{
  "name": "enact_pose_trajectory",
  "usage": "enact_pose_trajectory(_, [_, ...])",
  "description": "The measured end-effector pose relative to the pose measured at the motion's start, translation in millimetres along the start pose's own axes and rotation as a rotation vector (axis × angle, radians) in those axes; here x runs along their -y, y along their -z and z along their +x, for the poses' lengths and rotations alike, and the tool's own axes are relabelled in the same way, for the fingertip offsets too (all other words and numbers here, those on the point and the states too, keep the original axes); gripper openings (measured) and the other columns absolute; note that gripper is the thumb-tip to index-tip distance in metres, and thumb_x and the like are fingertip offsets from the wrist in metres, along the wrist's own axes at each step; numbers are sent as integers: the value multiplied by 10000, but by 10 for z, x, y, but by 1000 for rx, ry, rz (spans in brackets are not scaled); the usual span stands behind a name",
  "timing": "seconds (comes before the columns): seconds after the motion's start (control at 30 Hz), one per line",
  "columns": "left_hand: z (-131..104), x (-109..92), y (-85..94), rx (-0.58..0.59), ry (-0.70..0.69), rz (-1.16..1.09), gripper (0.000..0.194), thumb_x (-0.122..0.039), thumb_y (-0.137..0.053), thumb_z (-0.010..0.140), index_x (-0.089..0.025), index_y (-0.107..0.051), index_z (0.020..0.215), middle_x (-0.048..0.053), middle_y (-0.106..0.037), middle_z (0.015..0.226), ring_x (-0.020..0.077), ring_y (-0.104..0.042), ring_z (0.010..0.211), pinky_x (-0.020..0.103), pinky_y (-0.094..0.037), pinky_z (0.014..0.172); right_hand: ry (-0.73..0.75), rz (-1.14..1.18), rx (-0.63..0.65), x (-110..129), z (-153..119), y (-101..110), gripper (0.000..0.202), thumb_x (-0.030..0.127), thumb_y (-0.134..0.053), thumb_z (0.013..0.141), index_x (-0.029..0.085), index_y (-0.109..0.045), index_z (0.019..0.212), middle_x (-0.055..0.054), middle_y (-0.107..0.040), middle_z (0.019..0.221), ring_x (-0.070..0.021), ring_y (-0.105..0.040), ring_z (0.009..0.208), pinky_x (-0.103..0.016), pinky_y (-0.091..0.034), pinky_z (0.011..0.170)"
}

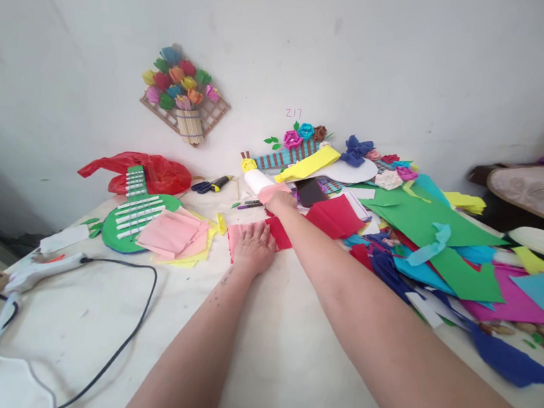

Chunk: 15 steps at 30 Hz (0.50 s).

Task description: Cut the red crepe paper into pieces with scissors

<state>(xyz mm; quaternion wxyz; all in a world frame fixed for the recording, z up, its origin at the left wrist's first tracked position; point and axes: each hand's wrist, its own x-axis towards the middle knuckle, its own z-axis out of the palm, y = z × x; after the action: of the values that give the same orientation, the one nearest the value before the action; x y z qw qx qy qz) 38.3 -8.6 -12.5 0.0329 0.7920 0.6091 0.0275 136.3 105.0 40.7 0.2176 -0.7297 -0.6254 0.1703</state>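
My left hand lies flat with its fingers spread over pink paper and the edge of red crepe paper. Just beyond it, my right hand has its fingers closed on a piece of pink paper, beside a white roll; its fingertips are partly hidden. A dark marker lies left of that hand. More red crepe paper spreads to the right, under my right forearm's far side.
At left, a green guitar-shaped cutout carries stacked pink sheets. Nearby are scissors, a red plastic bag and a glue gun with a black cord. Coloured paper heaps on the right; paper flowers stand behind.
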Motion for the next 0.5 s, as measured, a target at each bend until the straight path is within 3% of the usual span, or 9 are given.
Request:
enact_pose_trajectory(0.27, [13, 8, -16, -4, 10, -9, 623, -435, -101, 896, -169, -219, 1447, 8, -144, 1517, 236, -87, 1389, 422, -103, 1119, -88, 4, -26, -98, 29, 207, 550, 416, -705, 603, 142, -632, 1074, -167, -646, 1022, -275, -606, 998, -366, -462, 814])
enact_pose_trajectory(0.5, [17, 20, -26, -14, 8, -27, 629, -445, -101, 894, -172, -222, 1447, 10, -158, 1515, 242, -102, 1387, 417, -100, 1119, -71, -33, -37, -236, 49, 344, 488, 400, -633, 722, 166, -592, 1148, -137, -640, 1069, -229, -610, 977, -312, -473, 781])
